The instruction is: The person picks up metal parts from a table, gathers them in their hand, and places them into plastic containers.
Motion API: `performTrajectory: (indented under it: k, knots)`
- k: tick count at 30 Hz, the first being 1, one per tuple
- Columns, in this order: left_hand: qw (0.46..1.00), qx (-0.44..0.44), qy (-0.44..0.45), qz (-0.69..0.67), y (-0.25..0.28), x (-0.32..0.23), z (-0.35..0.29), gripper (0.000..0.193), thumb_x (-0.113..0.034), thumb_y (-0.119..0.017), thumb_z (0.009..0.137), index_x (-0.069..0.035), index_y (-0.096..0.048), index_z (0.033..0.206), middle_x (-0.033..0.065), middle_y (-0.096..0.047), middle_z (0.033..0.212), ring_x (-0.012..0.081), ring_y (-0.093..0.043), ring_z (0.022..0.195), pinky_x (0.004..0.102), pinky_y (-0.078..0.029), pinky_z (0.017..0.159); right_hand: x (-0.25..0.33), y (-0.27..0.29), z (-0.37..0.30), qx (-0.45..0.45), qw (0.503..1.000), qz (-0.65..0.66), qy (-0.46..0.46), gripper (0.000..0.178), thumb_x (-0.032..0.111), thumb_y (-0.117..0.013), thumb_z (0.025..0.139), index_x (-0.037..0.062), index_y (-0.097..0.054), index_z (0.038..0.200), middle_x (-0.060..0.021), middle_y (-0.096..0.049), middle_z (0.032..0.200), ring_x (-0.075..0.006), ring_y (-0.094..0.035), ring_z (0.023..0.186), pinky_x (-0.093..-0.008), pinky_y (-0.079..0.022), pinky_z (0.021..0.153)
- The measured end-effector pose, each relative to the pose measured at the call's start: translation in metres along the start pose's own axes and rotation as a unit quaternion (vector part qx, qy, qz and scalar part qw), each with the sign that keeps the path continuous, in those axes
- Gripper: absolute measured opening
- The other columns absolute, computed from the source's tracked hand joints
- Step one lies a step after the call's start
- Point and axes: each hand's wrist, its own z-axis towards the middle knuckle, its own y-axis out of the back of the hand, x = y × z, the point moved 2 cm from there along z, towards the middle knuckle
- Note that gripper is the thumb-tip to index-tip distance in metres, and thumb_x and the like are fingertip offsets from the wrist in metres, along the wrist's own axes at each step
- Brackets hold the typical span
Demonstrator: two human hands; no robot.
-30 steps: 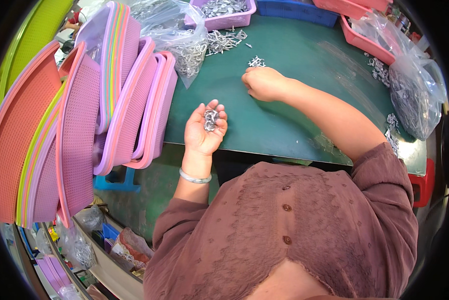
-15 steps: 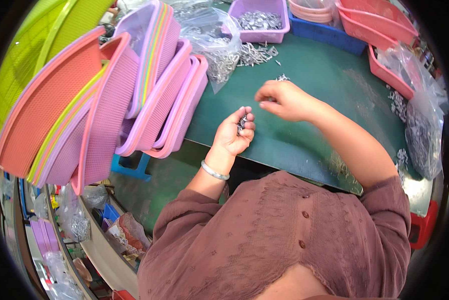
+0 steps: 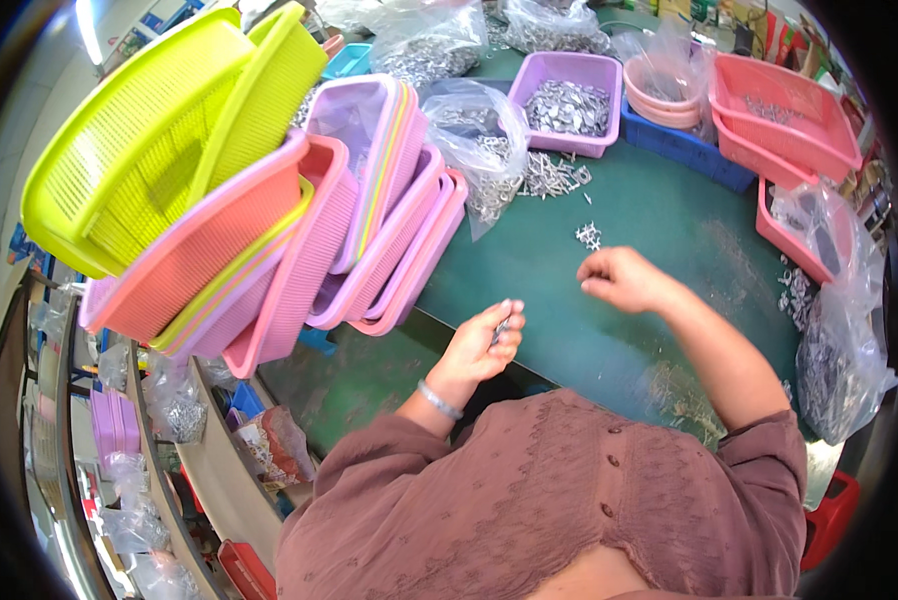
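My left hand point(image 3: 484, 346), a pale bangle point(image 3: 439, 402) on its wrist, is closed round a few small shiny metal parts point(image 3: 500, 331) at the table's near edge. Their exact shape is too small to make out. To its right, my right hand point(image 3: 625, 280) hovers over the green table with its fingers curled together. Whether anything sits in that pinch is hidden. Just beyond its fingertips lies a small cluster of silvery metal pieces point(image 3: 588, 236). Farther back, a larger heap of similar metal pieces point(image 3: 554, 176) spills beside a clear plastic bag point(image 3: 494, 165).
Stacked plastic baskets point(image 3: 269, 235) in pink, purple and lime rise on the left. A purple tray point(image 3: 602, 142) of flat metal pieces stands at the back. Beside it are a blue bin point(image 3: 694, 155) and pink trays point(image 3: 839, 150). A bag of dark parts point(image 3: 837, 365) sits at the right.
The view has tilted up, showing more of the table's far side. My right hand has drawn away from my left, to the right. The small cluster shows more fully; the left hand keeps its hold.
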Motion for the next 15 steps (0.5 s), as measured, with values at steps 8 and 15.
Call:
performTrajectory:
  k: [8,15]
  knots:
    - [0.972,-0.184,-0.067,-0.132,0.043,0.009,-0.165,0.015,-0.022,-0.047,0.089,-0.008,-0.049,0.087,0.0007,-0.044,0.068,0.0075,-0.032,0.047,0.0168,-0.024,0.034,0.034,-0.058,0.015,0.127,0.979,0.158,-0.034,0.021,0.015,-0.060,0.075,0.0006,-0.061,0.091,-0.0129,-0.064,0.081,-0.0199,-0.060,0.073,-0.0313,-0.047,0.069]
    - [0.931,-0.236,-0.204,-0.188,0.093,-0.016,-0.283,0.014,-0.022,-0.048,0.089,-0.008,-0.050,0.090,0.0015,-0.045,0.070,0.0080,-0.035,0.050,0.0168,-0.026,0.036,0.105,-0.114,0.044,0.188,0.904,0.330,-0.194,0.028,0.024,-0.057,0.082,0.0021,-0.056,0.100,-0.0065,-0.057,0.079,-0.0125,-0.053,0.064,-0.0247,-0.045,0.055]
